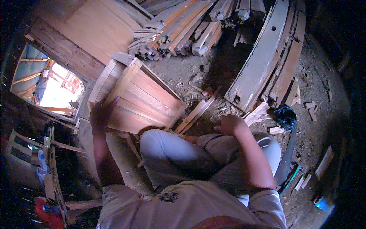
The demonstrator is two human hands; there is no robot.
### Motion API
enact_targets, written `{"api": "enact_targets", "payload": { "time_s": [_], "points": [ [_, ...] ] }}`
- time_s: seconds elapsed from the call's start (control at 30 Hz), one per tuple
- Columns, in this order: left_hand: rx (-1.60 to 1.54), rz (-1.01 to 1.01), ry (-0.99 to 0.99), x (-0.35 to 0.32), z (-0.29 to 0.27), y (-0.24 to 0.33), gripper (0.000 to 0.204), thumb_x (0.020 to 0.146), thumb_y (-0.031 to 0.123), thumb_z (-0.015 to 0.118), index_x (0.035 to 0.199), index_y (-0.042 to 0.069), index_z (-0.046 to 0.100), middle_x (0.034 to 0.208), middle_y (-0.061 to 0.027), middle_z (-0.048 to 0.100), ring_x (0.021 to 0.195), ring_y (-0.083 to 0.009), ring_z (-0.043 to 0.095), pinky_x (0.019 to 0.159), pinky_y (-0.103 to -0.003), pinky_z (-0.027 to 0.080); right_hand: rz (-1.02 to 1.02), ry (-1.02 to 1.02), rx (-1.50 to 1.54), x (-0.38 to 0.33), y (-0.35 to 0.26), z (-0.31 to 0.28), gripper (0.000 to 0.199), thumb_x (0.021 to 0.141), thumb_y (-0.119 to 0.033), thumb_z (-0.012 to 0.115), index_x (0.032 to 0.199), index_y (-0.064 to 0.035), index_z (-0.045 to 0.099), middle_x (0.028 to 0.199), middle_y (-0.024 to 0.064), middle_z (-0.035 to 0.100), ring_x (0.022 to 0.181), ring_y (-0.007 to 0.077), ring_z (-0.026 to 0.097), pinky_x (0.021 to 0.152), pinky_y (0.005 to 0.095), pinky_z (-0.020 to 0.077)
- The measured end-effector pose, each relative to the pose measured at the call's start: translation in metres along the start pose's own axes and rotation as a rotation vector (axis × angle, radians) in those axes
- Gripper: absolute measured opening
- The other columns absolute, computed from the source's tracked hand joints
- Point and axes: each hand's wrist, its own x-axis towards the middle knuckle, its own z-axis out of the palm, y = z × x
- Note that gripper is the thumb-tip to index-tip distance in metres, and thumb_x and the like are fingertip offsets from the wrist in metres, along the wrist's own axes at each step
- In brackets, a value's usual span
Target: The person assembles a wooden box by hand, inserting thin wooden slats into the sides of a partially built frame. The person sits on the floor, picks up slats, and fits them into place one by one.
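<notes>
Above the folded legs (171, 168) the right hand (231, 125) curls, its contents unclear, while the left hand (100, 114), grip too dark to tell, touches, beyond the left knee (155, 140), the slatted wooden piece (143, 105), which might tip toward the stacked planks (177, 32) if that support slips
</notes>
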Motion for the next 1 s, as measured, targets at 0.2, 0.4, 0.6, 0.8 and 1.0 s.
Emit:
{"api": "enact_targets", "payload": {
  "time_s": [0.2,0.4,0.6,0.8,1.0],
  "points": [
    [0.07,-0.117,-0.046,0.002,0.004,-0.008,0.052,0.094,0.01,0.051,0.138,0.038,0.05,0.096,-0.0127,0.066,0.081,-0.0313,0.067,0.069,-0.043,0.056,0.005,-0.001,0.057,0.005,0.003,0.007,0.059,0.09,-0.05,0.061,0.121,0.0,0.057,0.119,0.0245,0.064,0.114,0.0397,0.061,0.098,0.0482,0.0478],
    [0.049,-0.183,-0.001,-0.006,0.003,-0.01,0.03,0.094,0.038,0.058,0.12,0.024,0.064,0.085,-0.014,0.066,0.075,-0.0339,0.068,0.07,-0.046,0.056,0.053,-0.003,0.142,0.009,0.004,0.023,0.061,0.089,-0.05,0.062,0.125,-0.001,0.056,0.12,0.0244,0.064,0.115,0.0391,0.06,0.097,0.048,0.0482],
    [-0.43,-0.393,-0.051,-0.015,0.027,-0.036,0.051,0.081,0.06,0.067,0.098,0.012,0.069,0.08,-0.0154,0.068,0.075,-0.0373,0.068,0.071,-0.048,0.055,0.067,-0.026,0.085,0.011,-0.003,0.025,0.062,0.091,-0.049,0.06,0.13,-0.0021,0.054,0.121,0.0249,0.063,0.116,0.0394,0.06,0.098,0.0481,0.0479],
    [-0.515,-0.522,-0.03,-0.039,-0.015,-0.038,0.053,0.075,0.058,0.073,0.097,0.01,0.07,0.087,-0.018,0.07,0.08,-0.0388,0.068,0.073,-0.048,0.054,-0.031,-0.462,-0.139,0.086,-0.008,-0.003,0.07,0.092,-0.06,0.054,0.135,-0.0058,0.052,0.121,0.0211,0.065,0.113,0.0354,0.062,0.096,0.046,0.0492],
    [-0.634,-0.546,-0.064,-0.042,0.032,-0.036,0.048,0.078,0.049,0.073,0.102,0.007,0.069,0.088,-0.0198,0.07,0.085,-0.0402,0.067,0.074,-0.047,0.053,-0.376,-0.156,0.523,0.282,0.024,-0.101,0.03,0.09,-0.03,0.063,0.107,-0.0047,0.065,0.087,0.0077,0.066,0.077,0.0171,0.064,0.066,0.0324,0.0518]
  ]
}}
